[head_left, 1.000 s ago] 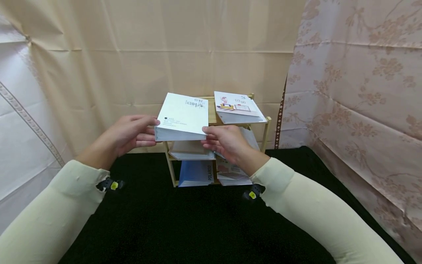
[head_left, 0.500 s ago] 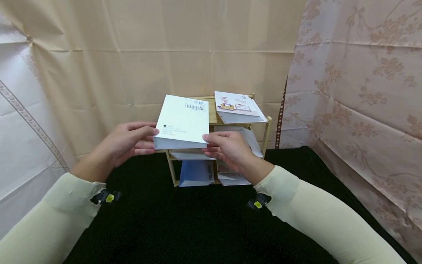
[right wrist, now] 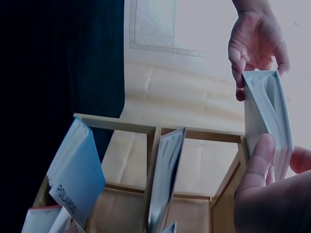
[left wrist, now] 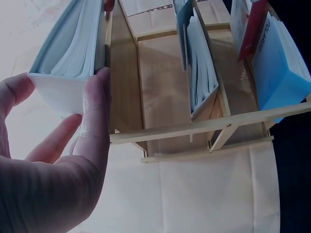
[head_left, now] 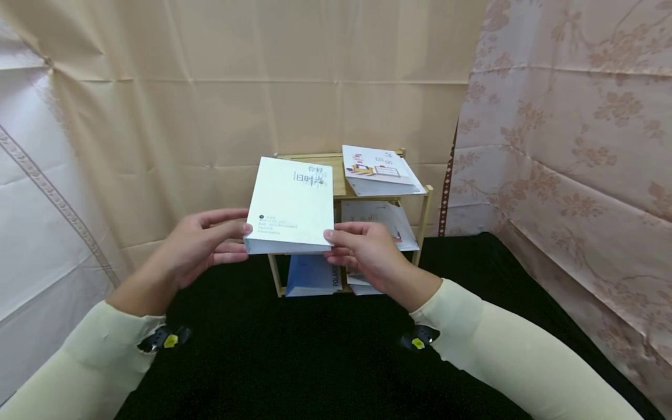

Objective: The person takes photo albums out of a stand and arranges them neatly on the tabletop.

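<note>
A white photo album [head_left: 291,204] with handwritten-style lettering on its cover is held flat in front of the wooden shelf's left side. My left hand [head_left: 202,245] pinches its near left corner, thumb on the cover and fingers beneath. At the near right corner, my right hand [head_left: 370,256] grips it the same way. The left wrist view shows the pages of the album [left wrist: 80,43] between slightly parted covers. From the right wrist, both hands appear at opposite ends of the album [right wrist: 267,109], which is clear of the shelf. It hides the left of the middle tier.
The small wooden shelf [head_left: 336,186] stands on a black cloth [head_left: 325,356]. An illustrated album [head_left: 378,166] lies on its top right, another white album [head_left: 404,224] on the middle tier. Below stands a blue POLAROID album [head_left: 312,275]. A beige curtain [head_left: 236,70] hangs behind.
Both hands have drawn the white album down and toward me, away from the shelf top. More of the shelf's top edge and the middle-right album now shows. The grip is unchanged.
</note>
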Demonstrator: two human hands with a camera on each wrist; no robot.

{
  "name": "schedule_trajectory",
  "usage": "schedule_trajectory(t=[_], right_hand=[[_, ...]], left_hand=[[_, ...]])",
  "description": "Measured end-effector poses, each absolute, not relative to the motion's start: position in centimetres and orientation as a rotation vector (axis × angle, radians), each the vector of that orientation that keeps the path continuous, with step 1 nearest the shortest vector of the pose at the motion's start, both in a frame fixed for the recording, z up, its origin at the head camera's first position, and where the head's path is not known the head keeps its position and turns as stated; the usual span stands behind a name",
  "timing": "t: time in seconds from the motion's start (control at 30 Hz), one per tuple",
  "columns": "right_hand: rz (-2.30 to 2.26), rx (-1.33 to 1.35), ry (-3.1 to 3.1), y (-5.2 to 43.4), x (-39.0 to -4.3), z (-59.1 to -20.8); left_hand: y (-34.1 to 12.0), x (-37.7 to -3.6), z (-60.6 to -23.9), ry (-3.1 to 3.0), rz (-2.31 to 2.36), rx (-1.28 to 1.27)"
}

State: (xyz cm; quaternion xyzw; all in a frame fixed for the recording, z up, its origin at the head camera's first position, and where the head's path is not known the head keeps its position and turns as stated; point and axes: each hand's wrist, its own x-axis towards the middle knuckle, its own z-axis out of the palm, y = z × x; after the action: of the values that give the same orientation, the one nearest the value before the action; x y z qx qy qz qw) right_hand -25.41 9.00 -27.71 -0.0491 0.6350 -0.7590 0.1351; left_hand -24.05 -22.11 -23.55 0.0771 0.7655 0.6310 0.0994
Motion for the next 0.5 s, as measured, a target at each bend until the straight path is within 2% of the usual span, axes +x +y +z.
schedule_trajectory(t=[0.5], right_hand=[[-2.17, -0.287, 1.92, 9.2, -23.2, -30.3]], left_hand=[[-22.5, -21.8, -26.0, 2.273, 1.894, 0.305]])
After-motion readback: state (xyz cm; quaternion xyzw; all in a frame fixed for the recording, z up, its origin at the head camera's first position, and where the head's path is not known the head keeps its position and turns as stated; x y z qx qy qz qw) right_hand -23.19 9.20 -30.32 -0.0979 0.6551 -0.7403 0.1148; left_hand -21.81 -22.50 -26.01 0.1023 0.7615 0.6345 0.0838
